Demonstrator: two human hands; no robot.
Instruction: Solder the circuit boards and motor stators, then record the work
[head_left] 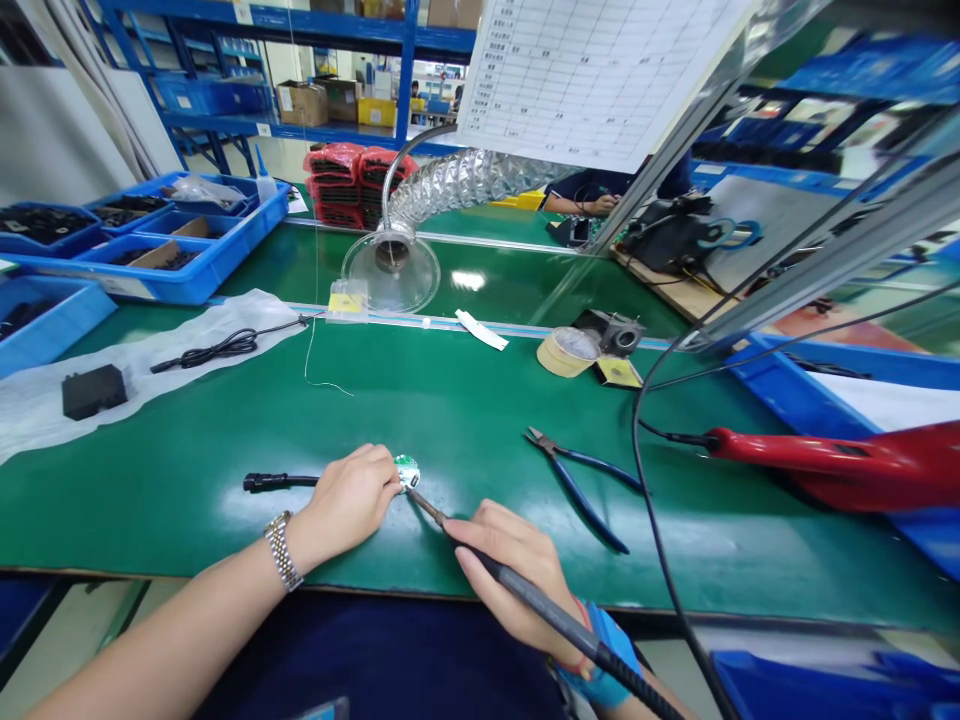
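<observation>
My left hand (356, 500) is closed over a black cable (304, 481), and its connector end (262, 482) sticks out to the left. At its fingertips lies a small round green-and-white circuit board (406, 470); the fingers hide its left edge and whatever wires are there. My right hand (517, 570) grips a soldering iron (525, 592) by its dark handle. The iron's tip meets the near edge of the board or sits just beside it. To the right, blue-handled pliers (577, 480) lie partly open on the green bench (465, 400).
A red heat-gun-like tool (825, 460) and a hanging black cord (645, 480) are at right. Behind stand a tin (568, 352), a soldering stand (619, 335) and a fume hood (394, 272). Blue bins (202, 275) and a coiled cable (225, 345) are left. Another person's hand (604, 204) shows beyond.
</observation>
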